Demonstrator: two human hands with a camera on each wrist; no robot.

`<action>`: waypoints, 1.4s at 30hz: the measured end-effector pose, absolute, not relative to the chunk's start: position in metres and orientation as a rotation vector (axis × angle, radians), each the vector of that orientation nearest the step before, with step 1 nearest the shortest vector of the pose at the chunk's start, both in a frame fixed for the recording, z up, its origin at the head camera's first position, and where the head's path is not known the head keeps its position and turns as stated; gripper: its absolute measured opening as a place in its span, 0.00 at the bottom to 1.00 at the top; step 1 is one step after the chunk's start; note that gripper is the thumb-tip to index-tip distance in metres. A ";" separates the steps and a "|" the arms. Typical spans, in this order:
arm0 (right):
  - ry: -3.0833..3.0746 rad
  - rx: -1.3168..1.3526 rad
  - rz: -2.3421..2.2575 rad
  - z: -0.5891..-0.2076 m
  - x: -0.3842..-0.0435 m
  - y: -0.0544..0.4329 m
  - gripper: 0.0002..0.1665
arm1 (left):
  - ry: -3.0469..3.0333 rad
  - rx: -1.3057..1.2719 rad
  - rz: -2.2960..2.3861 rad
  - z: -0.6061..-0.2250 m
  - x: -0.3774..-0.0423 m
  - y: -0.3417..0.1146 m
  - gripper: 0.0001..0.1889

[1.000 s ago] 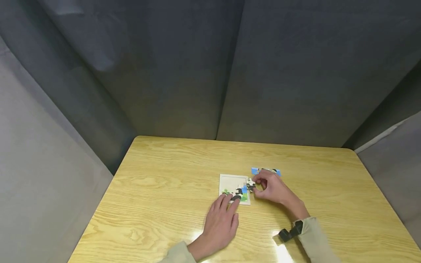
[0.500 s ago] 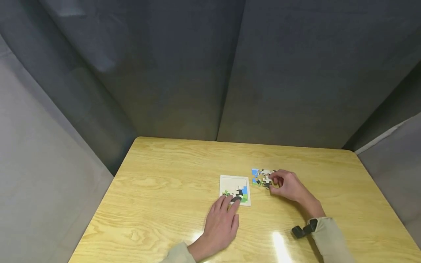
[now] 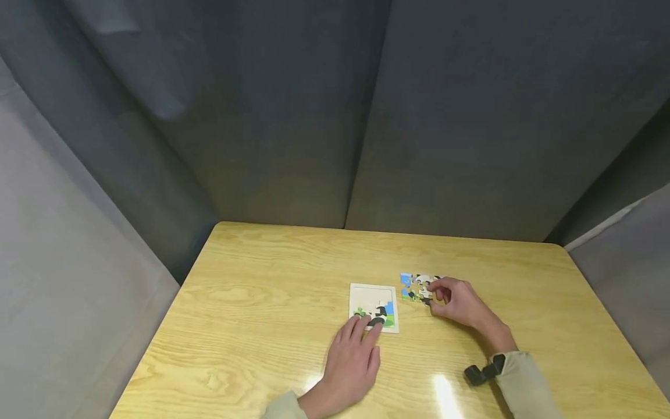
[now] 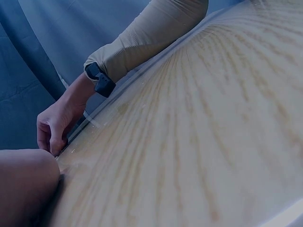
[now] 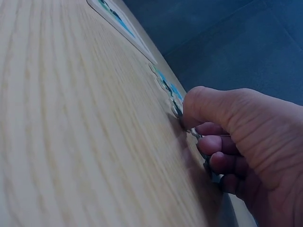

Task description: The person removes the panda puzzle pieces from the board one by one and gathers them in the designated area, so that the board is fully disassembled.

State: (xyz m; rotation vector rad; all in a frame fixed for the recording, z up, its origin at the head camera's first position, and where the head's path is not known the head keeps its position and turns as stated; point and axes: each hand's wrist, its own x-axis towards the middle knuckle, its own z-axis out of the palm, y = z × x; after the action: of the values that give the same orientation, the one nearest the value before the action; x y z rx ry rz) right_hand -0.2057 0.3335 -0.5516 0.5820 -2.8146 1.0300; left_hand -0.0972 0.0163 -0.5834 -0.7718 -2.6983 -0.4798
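Beside the tray (image 3: 365, 293), the right hand (image 3: 456, 302) pinches a piece (image 3: 426, 294) between curled thumb and forefinger, among loose pieces (image 3: 405, 280) on the table (image 3: 262, 326). Upon the tray's near edge rests the left hand (image 3: 349, 365), fingers extended (they cover some part). Inside, panda pieces (image 3: 381, 312) lie toward the near side.

table (image 3: 251, 326): showed a yellow wood-grain top with rounded far corners and bright glare (image 3: 446, 397) toward its near side | puzzle tray (image 3: 368, 295): pale-rimmed, lay flat about midway across, its near edge partly hidden | loose puzzle pieces (image 3: 425, 293): lay clustered just right of the tray, apart from it, partly hidden at right
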 end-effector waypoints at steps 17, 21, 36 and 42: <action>-2.832 0.767 0.974 -0.526 -0.191 0.275 0.10 | -2.721 -0.794 -0.459 -0.581 -0.103 0.016 0.24; -2.884 0.888 0.950 -0.523 -0.188 0.256 0.12 | -2.734 -0.798 -0.467 -0.580 -0.103 0.016 0.24; -3.034 0.886 0.823 -0.517 -0.189 0.232 0.12 | -2.745 -0.784 -0.441 -0.581 -0.102 0.016 0.24; -2.990 0.862 0.840 -0.518 -0.188 0.229 0.13 | -2.711 -0.787 -0.433 -0.581 -0.101 0.016 0.24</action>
State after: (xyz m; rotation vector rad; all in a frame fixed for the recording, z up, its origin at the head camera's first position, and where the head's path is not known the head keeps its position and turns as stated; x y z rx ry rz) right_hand -0.1877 0.2295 -0.5176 0.8622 -2.9905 0.8405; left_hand -0.1012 0.0162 -0.5813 -0.7873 -2.7106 -0.4327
